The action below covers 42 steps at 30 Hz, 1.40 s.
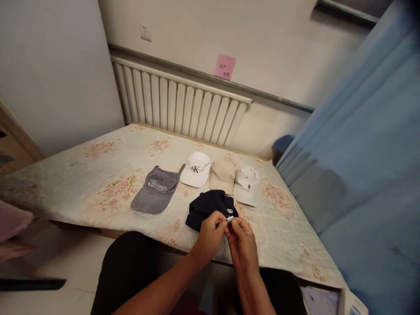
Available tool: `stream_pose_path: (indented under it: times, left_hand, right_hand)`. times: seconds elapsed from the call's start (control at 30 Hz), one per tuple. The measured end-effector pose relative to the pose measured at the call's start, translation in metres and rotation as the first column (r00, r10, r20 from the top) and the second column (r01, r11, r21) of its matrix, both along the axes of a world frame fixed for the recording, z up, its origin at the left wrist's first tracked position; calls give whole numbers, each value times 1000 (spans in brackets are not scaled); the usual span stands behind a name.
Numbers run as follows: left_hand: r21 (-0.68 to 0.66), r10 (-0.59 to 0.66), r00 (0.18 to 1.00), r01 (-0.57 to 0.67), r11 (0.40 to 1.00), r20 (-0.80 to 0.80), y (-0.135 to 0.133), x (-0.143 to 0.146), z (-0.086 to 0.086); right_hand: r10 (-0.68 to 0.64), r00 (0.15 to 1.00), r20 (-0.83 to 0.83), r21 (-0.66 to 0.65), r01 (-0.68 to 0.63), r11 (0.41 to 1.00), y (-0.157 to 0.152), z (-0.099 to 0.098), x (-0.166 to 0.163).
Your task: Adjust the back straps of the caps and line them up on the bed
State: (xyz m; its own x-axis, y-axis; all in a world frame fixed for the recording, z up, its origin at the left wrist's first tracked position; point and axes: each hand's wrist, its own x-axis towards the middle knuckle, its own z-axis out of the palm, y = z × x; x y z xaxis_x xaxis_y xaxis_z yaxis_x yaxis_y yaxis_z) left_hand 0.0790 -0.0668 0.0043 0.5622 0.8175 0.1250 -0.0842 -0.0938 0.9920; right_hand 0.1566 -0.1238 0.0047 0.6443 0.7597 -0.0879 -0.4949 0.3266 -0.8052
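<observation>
A dark navy or black cap [210, 208] lies at the near side of the bed, with a small metal eyelet on it. Both hands meet at its right front edge. My left hand [211, 232] is closed in a pinch there, and my right hand [243, 240] pinches beside it. Between their fingertips shows a small silver metal buckle [230, 218]; the strap around it is mostly hidden by the fingers. Behind the dark cap sit a white cap with black letters [196, 169], a beige cap [223, 176] and a cream cap [246, 186]. To the left rests a grey cap [157, 190].
The bed [124, 162] has a flowered cover. Behind it are a white radiator [180, 103], a pipe and a pink note [225, 66] on the wall. A blue curtain [357, 153] hangs at the right. Part of another person [15, 227] shows at the left edge.
</observation>
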Motion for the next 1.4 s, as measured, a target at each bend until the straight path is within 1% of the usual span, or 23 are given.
stream_pose_path:
  times: [0.1,0.17,0.3,0.4,0.47,0.5,0.57,0.67,0.7,0.77,0.83,0.87,0.9,0.97,1.07,1.13,1.2,1.23,1.3,1.4]
  left_hand:
    - [-10,-19,1000,19,1000,-15,-1,0,1]
    - [-1,-7,1000,7,1000,-18,-2,0,-1]
    - [59,76,996,-73,996,-49,-3,-1,-3]
    - [68,116,990,-110,992,-86,-3,-2,-3]
    - [120,153,980,-138,983,-125,-4,-4,-3]
    - [179,184,971,-156,971,-152,-4,-6,-4]
    - [349,265,942,-182,919,-208,-4,-9,-4]
    - [601,399,878,-173,780,-266,-5,-14,-3]
    - [653,433,858,-163,739,-276,-5,-16,-2]
    - [719,483,832,-157,677,-272,-3,-19,0]
    - [757,480,842,-143,638,-246,1,-22,2]
    - [765,449,861,-118,632,-238,4,-23,2]
    - [765,399,884,-78,639,-242,8,-25,3]
    - [732,265,921,30,681,-284,17,-28,6]
    - [638,73,931,187,747,-358,31,-34,11]
    - [589,-46,919,289,755,-391,38,-37,15]
    - [556,-130,905,356,751,-404,43,-39,18]
    - [541,-142,904,360,760,-402,45,-39,18]
    - [503,-127,911,328,800,-393,48,-39,14]
    - [433,-85,916,265,862,-391,51,-37,2]
  right_hand:
    - [11,1000,-24,-2,-11,1000,0,-1,1]
    - [4,999,-54,-5,-4,1000,0,-1,1]
    - [-27,996,-87,-23,25,999,1,-1,1]
    - [-28,995,-92,-30,25,999,1,-2,-1]
    - [-22,997,-78,-30,19,999,1,-3,-2]
    - [-15,998,-65,-31,13,999,2,-3,-3]
    - [1,999,-35,-38,-2,999,2,-2,-4]
    - [23,1000,1,-56,-23,998,3,-2,-5]
    - [29,1000,11,-62,-29,998,3,-2,-5]
    - [52,998,34,-75,-49,996,5,-3,-5]
    - [88,994,59,-93,-82,992,6,-5,-3]
    - [110,991,73,-104,-102,989,8,-6,-2]
    - [132,987,89,-117,-121,986,9,-7,-1]
    - [178,975,135,-152,-158,976,11,-8,1]
    - [248,941,232,-200,-203,958,14,-10,3]
    - [277,922,270,-219,-221,950,17,-12,2]
    - [280,920,274,-232,-219,948,21,-13,0]
    - [271,924,268,-234,-210,949,23,-14,-2]
    - [237,937,256,-239,-176,955,27,-15,-5]
    - [201,951,236,-237,-144,961,30,-16,-8]
